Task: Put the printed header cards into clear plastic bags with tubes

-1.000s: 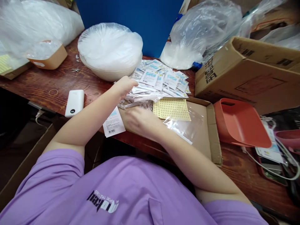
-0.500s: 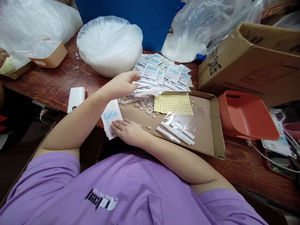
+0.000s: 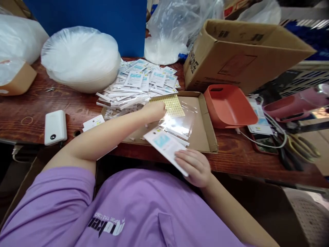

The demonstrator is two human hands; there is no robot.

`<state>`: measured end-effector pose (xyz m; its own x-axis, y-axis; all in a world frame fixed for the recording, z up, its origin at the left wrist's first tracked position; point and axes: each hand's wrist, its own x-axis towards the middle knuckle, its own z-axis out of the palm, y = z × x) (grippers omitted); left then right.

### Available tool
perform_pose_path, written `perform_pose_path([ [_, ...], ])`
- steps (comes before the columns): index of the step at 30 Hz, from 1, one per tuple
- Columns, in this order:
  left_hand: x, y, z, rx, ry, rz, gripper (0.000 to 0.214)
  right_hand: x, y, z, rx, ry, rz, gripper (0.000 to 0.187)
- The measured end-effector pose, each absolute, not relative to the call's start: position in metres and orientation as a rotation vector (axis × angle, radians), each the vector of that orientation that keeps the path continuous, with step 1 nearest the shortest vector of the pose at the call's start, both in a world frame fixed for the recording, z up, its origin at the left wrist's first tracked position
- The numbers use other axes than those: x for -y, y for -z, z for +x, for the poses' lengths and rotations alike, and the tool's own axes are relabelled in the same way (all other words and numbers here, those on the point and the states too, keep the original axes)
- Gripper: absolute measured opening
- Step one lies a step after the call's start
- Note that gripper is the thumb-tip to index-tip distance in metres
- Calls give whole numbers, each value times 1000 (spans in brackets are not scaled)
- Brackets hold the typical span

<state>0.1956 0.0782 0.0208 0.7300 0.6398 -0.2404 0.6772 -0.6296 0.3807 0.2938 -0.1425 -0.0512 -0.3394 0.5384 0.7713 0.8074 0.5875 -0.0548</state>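
My right hand [image 3: 194, 167] is closed on a white packet card with a blue print [image 3: 166, 146], held tilted over the front edge of the flat cardboard tray [image 3: 205, 132]. My left hand [image 3: 155, 110] reaches into the tray, its fingers curled by the yellow sticker sheet [image 3: 171, 104] and a clear plastic bag [image 3: 180, 125]; what it holds, if anything, is hidden. A heap of the same packets [image 3: 138, 84] lies just behind the tray. Another white card [image 3: 94, 122] lies under my left forearm.
A white power bank [image 3: 55, 127] lies at the left on the wooden table [image 3: 31, 109]. A bag-covered white bowl [image 3: 81, 58], an orange bin [image 3: 227, 106], a cardboard box [image 3: 241, 51], cables and scissors [image 3: 295, 145] surround the tray.
My right hand lifted a packet card from the left stack and carried it right, toward the tray's front. My left hand moved from the packet heap to the sticker sheet. The camera swung right.
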Motion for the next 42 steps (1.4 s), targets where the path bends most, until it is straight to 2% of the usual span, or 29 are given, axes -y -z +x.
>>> perform_pose_path([
  [5,-53,17,253,-1183,256,2487,86,194,83,327,1737,601,-1353,41],
  [6,-53,21,259,-1197,289,2479,89,198,86,328,1692,623,-1395,43],
  [8,-58,24,265,-1178,317,2443,77,201,89,329,1594,646,-1463,45],
  [12,-63,18,258,-1175,240,2377,38,196,94,331,1473,641,-1509,44],
  [15,-50,7,239,-1096,44,2268,21,190,90,330,1468,643,-1424,39],
  [20,-13,-20,191,-809,-323,1102,11,179,65,311,1757,515,-1071,10],
  [22,-3,-28,170,-752,-379,788,13,174,54,303,1862,443,-953,9],
  [26,7,-29,135,-726,-485,598,33,164,40,295,1932,356,-858,12],
  [36,9,-27,106,-684,-581,650,53,146,35,285,2075,336,-808,13],
  [42,17,-30,102,-706,-610,695,53,134,40,275,2057,498,-995,21],
])
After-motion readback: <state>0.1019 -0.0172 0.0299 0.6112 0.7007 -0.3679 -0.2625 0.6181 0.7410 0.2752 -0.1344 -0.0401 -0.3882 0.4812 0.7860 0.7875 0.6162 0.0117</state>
